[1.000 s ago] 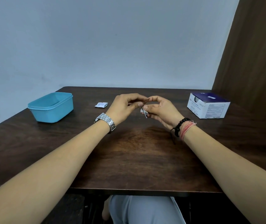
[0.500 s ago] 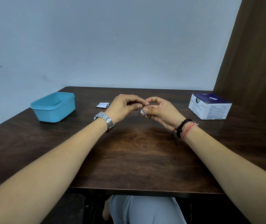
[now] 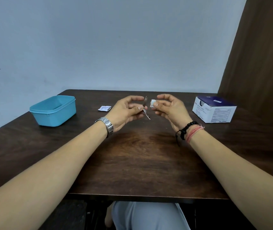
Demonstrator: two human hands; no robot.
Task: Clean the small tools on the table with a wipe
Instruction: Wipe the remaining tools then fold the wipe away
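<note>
Thin metal tool (image 3: 145, 108) pinched in left hand (image 3: 126, 110) above the dark wooden table (image 3: 132, 163), folded white wipe (image 3: 152, 103) pinched in right hand (image 3: 170, 109) just beside it, not touching, torn sachet (image 3: 104, 108) and blue tub (image 3: 53, 110) to the left, white-and-purple box (image 3: 214, 109) to the right.

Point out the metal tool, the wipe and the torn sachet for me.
metal tool (image 3: 145, 107): head view, mid-shaft, pinched by the left hand (image 3: 125, 112).
wipe (image 3: 152, 103): head view, white folded face, pinched by the right hand (image 3: 170, 108).
torn sachet (image 3: 104, 108): head view, its centre, lying on the table (image 3: 132, 163).
</note>
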